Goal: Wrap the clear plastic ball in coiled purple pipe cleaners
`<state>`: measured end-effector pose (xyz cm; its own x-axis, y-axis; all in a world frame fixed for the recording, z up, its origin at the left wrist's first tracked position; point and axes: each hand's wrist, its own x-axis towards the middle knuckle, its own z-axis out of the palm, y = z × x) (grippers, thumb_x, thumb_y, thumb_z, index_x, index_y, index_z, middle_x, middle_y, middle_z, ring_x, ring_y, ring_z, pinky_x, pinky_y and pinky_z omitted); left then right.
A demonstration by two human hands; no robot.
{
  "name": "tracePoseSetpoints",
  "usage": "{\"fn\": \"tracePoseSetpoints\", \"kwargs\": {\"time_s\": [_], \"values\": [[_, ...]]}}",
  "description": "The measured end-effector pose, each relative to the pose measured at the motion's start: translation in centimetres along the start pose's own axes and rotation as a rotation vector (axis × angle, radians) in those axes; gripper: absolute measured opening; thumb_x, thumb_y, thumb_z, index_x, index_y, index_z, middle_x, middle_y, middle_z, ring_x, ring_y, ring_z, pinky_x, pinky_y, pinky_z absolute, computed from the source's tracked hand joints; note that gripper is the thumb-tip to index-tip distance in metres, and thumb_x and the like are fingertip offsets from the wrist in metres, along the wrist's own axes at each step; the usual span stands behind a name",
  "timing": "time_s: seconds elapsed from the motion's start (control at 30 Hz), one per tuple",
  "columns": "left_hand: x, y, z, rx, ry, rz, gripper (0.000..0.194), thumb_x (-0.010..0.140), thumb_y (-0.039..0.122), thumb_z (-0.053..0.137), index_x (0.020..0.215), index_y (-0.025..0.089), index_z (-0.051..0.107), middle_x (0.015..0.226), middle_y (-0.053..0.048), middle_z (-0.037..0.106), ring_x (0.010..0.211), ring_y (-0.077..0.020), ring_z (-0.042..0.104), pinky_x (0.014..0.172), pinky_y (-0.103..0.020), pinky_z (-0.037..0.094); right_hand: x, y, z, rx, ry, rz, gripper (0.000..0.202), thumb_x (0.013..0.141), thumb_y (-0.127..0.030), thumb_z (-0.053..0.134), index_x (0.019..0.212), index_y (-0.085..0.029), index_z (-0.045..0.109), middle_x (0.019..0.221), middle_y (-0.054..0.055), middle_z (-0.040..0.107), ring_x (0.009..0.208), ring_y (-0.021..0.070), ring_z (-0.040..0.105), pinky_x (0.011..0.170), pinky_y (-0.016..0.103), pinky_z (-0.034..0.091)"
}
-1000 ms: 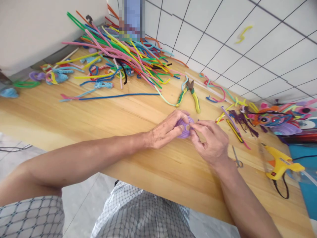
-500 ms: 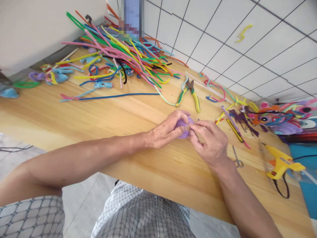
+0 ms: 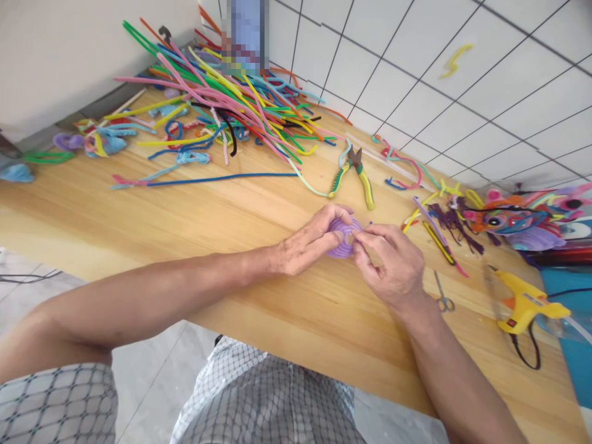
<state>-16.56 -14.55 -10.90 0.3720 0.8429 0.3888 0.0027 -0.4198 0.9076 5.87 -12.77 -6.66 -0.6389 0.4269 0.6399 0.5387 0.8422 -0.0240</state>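
Observation:
Between my hands, low over the wooden table, is a round purple coil of pipe cleaner (image 3: 341, 248) with an opening at its middle. My left hand (image 3: 316, 239) grips the coil from the left, its index finger over the far rim and its thumb on the near face. From the right, my right hand (image 3: 391, 259) pinches at the coil's inner edge with thumb and index finger. The fingertips cover whatever exactly they hold there. Pliers (image 3: 354, 176) with yellow-green handles lie spread just beyond the coil.
A large heap of coloured pipe cleaners (image 3: 240, 102) fills the back left. To the right lie a utility knife (image 3: 439, 243), small scissors (image 3: 444, 298) and a yellow glue gun (image 3: 527, 302) with its cord. A colourful pipe-cleaner figure (image 3: 504, 219) sits at the far right by the tiled wall.
My left thumb has drawn back slightly to the left, so more of the coil's middle shows. The right hand stays pinched at nearly the same spot.

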Motion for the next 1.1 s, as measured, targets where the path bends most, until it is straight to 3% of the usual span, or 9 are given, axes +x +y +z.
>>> {"fn": "tracePoseSetpoints", "kwargs": {"time_s": [0.47, 0.7, 1.1], "values": [[0.29, 0.21, 0.03, -0.017, 0.007, -0.077, 0.032, 0.106, 0.043, 0.053, 0.131, 0.023, 0.05, 0.143, -0.013, 0.059, 0.136, -0.0255, 0.058, 0.124, -0.046, 0.048, 0.0, -0.04, -0.03, 0.003, -0.004, 0.0, 0.028, 0.092, -0.012, 0.071, 0.117, -0.025, 0.071, 0.101, 0.007, 0.077, 0.087, 0.0212, 0.074, 0.077, 0.034, 0.061], [0.51, 0.13, -0.14, -0.019, 0.003, -0.207, 0.059, 0.1, 0.047, 0.062, 0.147, 0.015, 0.049, 0.152, -0.018, 0.058, 0.145, -0.0333, 0.056, 0.129, -0.053, 0.044, -0.23, 0.18, 0.08, 0.009, -0.007, 0.0, 0.032, 0.092, -0.012, 0.069, 0.12, -0.027, 0.072, 0.104, 0.006, 0.076, 0.089, 0.0212, 0.074, 0.076, 0.034, 0.061], [0.42, 0.09, 0.05, 0.012, 0.042, -0.179, 0.062, 0.101, 0.048, 0.064, 0.154, 0.018, 0.048, 0.161, -0.018, 0.054, 0.152, -0.0341, 0.051, 0.132, -0.054, 0.039, -0.3, 0.68, 0.3, 0.069, -0.003, 0.003, 0.033, 0.093, -0.01, 0.07, 0.123, -0.023, 0.07, 0.108, 0.008, 0.075, 0.095, 0.0221, 0.075, 0.083, 0.035, 0.064]]}}
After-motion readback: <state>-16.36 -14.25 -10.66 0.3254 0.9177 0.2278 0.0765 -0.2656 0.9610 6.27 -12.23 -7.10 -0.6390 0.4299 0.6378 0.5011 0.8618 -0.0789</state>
